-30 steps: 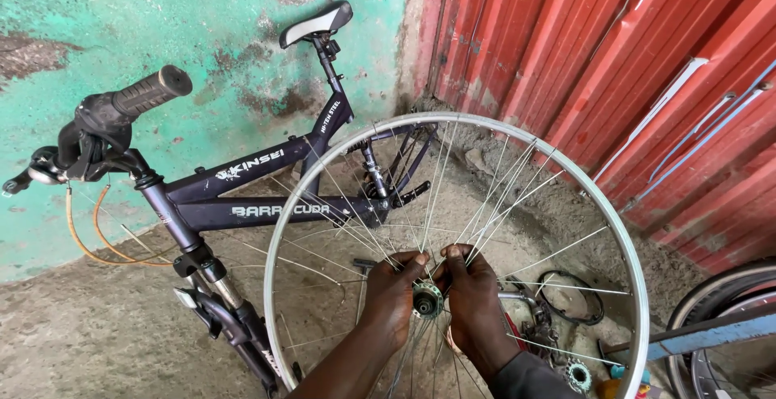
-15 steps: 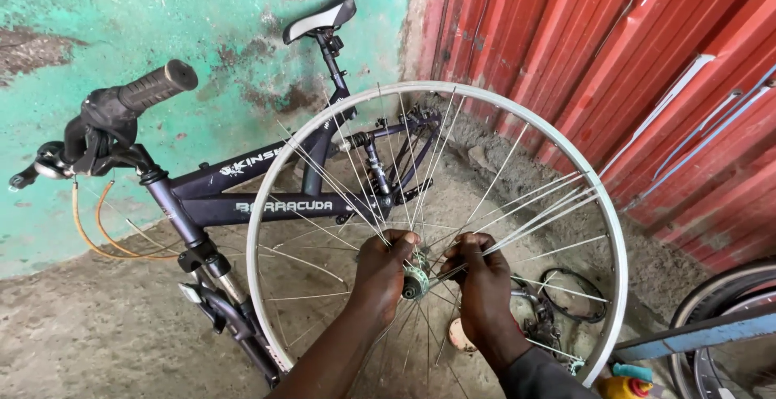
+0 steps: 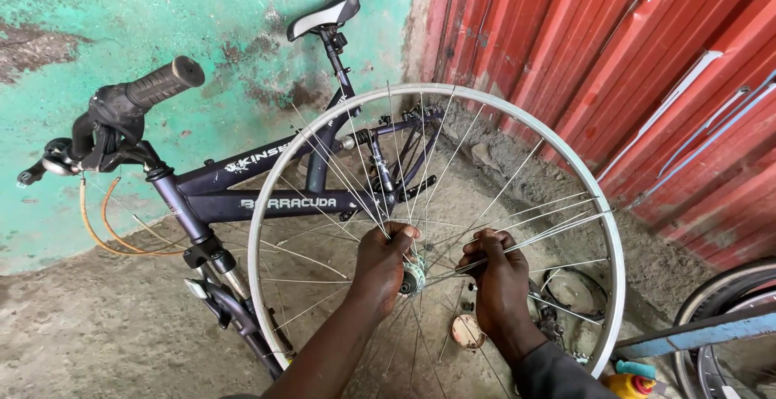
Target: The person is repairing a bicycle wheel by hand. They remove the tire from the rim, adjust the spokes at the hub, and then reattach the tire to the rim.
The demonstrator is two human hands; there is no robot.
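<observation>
Frame decals (image 3: 279,181) – white lettering bands on dark bike tubes, one on upper tube, one on lower, left of wheel. Yellow bottle (image 3: 626,383) with red and teal cap, bottom right corner – label not readable. No signs, no screens.

a flaking turquoise wall (image 3: 186,27) stands at the left, patched with grey-brown where the paint is gone. at the right runs a red corrugated metal wall (image 3: 614,67) — they meet in a corner. the floor (image 3: 97,326) is rough, dusty concrete, under soft daylight — no hard shadows.
</observation>
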